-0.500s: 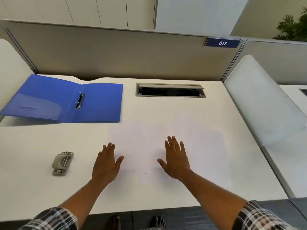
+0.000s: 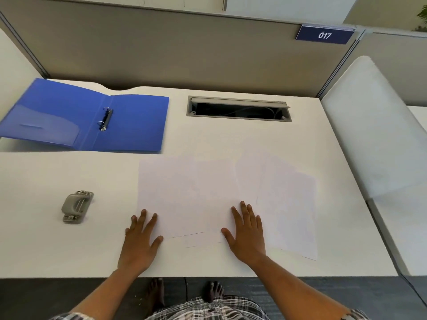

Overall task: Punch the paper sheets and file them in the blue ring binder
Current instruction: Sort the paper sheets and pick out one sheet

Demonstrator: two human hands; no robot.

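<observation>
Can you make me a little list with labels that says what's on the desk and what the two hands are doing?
desk: white desk
binder: blue ring binder, lying open, far left
hole punch: grey hole punch, left of the sheets
paper: white paper sheets, spread overlapping in the middle
left hand: left hand, fingers straight, flat at the sheets' left edge
right hand: right hand, fingers straight, flat on the sheets
sign: 017 sign on the partition

Both hands have slid nearer the desk's front edge: left hand and right hand flat, paper sheets fanned beyond the fingertips.
</observation>
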